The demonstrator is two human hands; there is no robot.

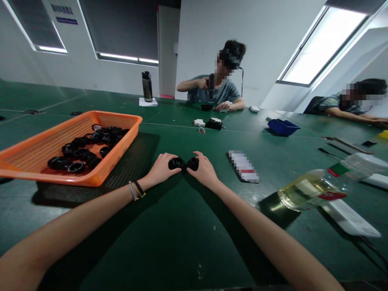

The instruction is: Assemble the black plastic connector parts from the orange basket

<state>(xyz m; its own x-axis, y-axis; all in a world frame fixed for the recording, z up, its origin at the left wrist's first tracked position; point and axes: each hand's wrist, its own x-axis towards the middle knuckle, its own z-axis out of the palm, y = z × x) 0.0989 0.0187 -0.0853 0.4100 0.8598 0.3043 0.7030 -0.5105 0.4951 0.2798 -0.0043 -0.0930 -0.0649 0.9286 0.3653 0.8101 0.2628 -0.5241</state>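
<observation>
Fittings (pixel 176 163) of glossy black, two by the look of them, are held end to end just above or on the worktop (pixel 169 238), between the person's hands; whether they touch or are joined is too small to tell. The left hand (pixel 161 166) is curled part-closed on one, its fingers bent over the far side and its thumb stretched along the near side, pointing right. The right hand (pixel 206 170) pinches the other, thumb low on the near side and index finger lifted above it, so that a round opening shows. Both forearms run in from the lower corners and converge in a V, the wrists low over the green surface; bracelets (pixel 133 190) circle the left wrist. Left of the hands stands an orange plastic basket (pixel 97 180) with more black fittings heaped mostly toward its right end. To the right lies a smartphone (pixel 244 166), and beyond it a clear bottle (pixel 312 190) of yellow liquid beside a white oblong device (pixel 351 220). Farther out are a blue bin (pixel 283 127), small white parts (pixel 199 122) and a dark water bottle (pixel 147 87). Across the worktop a co-worker (pixel 228 95) holds a power drill (pixel 211 85); another person (pixel 342 105) leans in at far right.
</observation>
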